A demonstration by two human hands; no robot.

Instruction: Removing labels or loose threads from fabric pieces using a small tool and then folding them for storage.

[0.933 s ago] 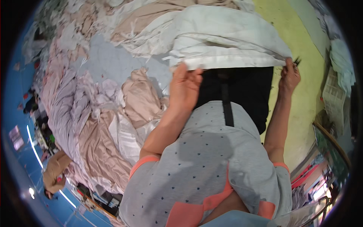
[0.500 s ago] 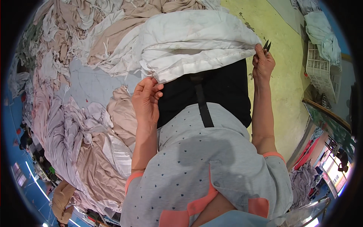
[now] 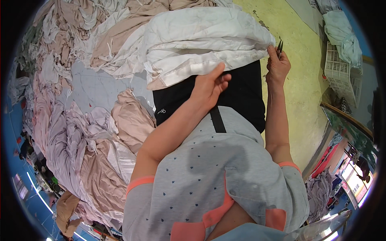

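A long white sewn cloth (image 3: 201,28) lies across my lap, with a seam along its near edge and a gap between its layers. My right hand (image 3: 278,69) pinches its right end between thumb and finger. Dark pointed thread snips (image 3: 280,46) stick up from that same hand; their handles are hidden in the palm. My left hand (image 3: 207,89) is at the middle of the near edge. Its thumb is stretched out over the cloth, and its other fingers are loosely curled and apart from the thumb, with nothing seen between them.
Heaped beige and white cloths (image 3: 116,36) lie ahead and to the left, and lilac and beige ones (image 3: 100,160) at my left side. A white plastic crate (image 3: 335,68) with pale cloth stands at the right, beside the yellow floor (image 3: 299,96).
My left hand has let go of the cloth's left corner and moved right to the middle of the near edge. That corner now hangs loose. The right hand keeps its pinch.
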